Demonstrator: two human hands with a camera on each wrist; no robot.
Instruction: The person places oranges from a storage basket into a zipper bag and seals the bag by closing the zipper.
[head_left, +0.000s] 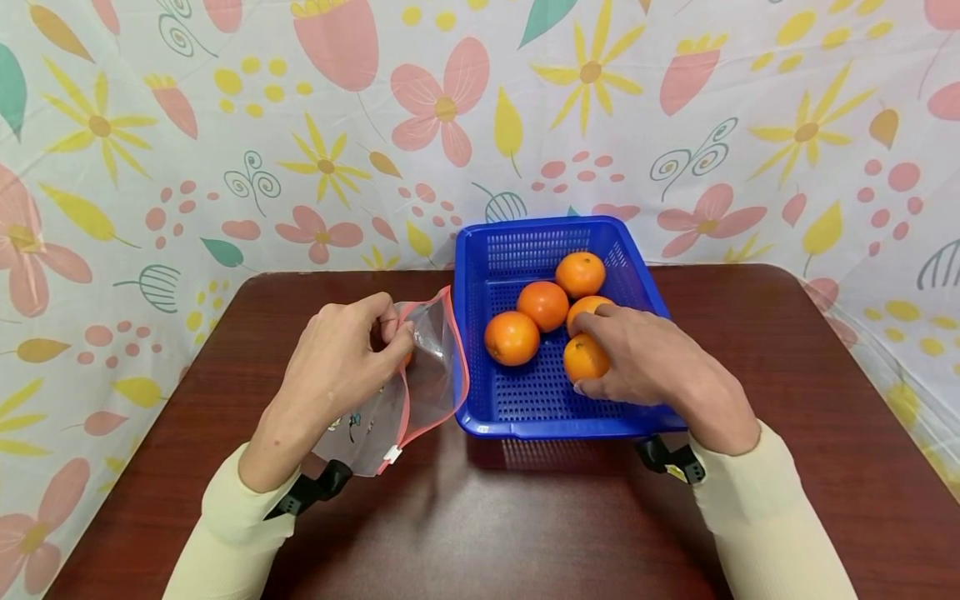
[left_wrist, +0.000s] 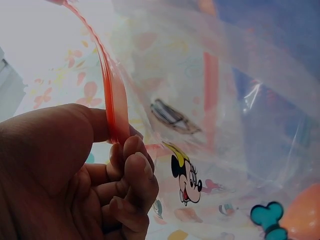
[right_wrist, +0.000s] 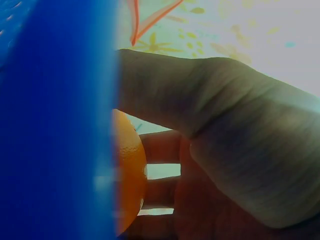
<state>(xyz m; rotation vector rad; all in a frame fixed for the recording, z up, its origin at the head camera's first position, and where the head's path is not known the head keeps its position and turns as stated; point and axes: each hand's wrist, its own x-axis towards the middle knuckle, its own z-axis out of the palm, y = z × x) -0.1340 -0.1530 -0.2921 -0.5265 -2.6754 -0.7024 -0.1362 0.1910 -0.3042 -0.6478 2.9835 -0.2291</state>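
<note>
In the head view, my left hand (head_left: pixel 333 354) pinches the red-edged rim of a clear zip bag (head_left: pixel 435 362), its mouth spread beside the basket. The left wrist view shows the bag's red strip (left_wrist: pixel 115 105) between thumb and fingers, with cartoon prints on the plastic. Some orange fruit (left_wrist: pixel 306 212) shows low behind or inside it. My right hand (head_left: pixel 648 354) reaches into the blue basket (head_left: pixel 472 408), thumb and fingers round the nearest right orange (head_left: pixel 585 360). Part of that grip hides behind the basket wall in the right wrist view.
Several other oranges lie in the basket, among them a left one (head_left: pixel 512 338) and a back one (head_left: pixel 581 274). A white slider (head_left: pixel 392 454) sits on the bag's edge. The brown table (head_left: pixel 525 533) meets a flower-patterned cloth (head_left: pixel 450 167) behind.
</note>
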